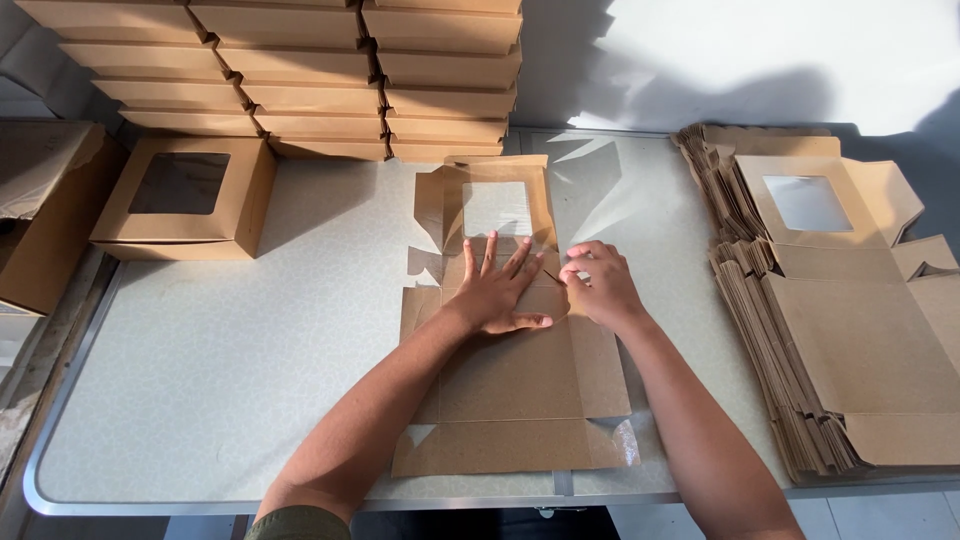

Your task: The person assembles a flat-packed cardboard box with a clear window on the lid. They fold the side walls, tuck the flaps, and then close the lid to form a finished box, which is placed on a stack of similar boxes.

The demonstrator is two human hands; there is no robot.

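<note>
- Forearms reach in from the lower edge of the view, over the near rim of the pale worktop (200,400), and meet above a flat cardboard box blank (515,390).
- The left hand (497,290) lies palm down on the blank, wrist straight, pointing away from the body.
- The right hand (600,285) sits just beside it, curled, knuckles up, at the blank's right fold.
- The blank lies unfolded in the middle of the worktop; its far panel with a clear window (497,207) stands partly raised.
- One finished box with a window lid (185,195) stands at the far left, closed; what is inside cannot be told.
- Behind it, stacks of closed boxes (300,75) stand against the wall.
- A thick pile of flat blanks (840,340) lies on the right side of the worktop, well apart from the hands.
- A larger brown carton (45,210) stands at the left edge.
- Left fingers (489,255) are spread wide and flat, pressing the cardboard and gripping nothing.
- Right fingers (578,268) are drawn together, pinching a small edge or tab of the blank beside the left fingertips.
</note>
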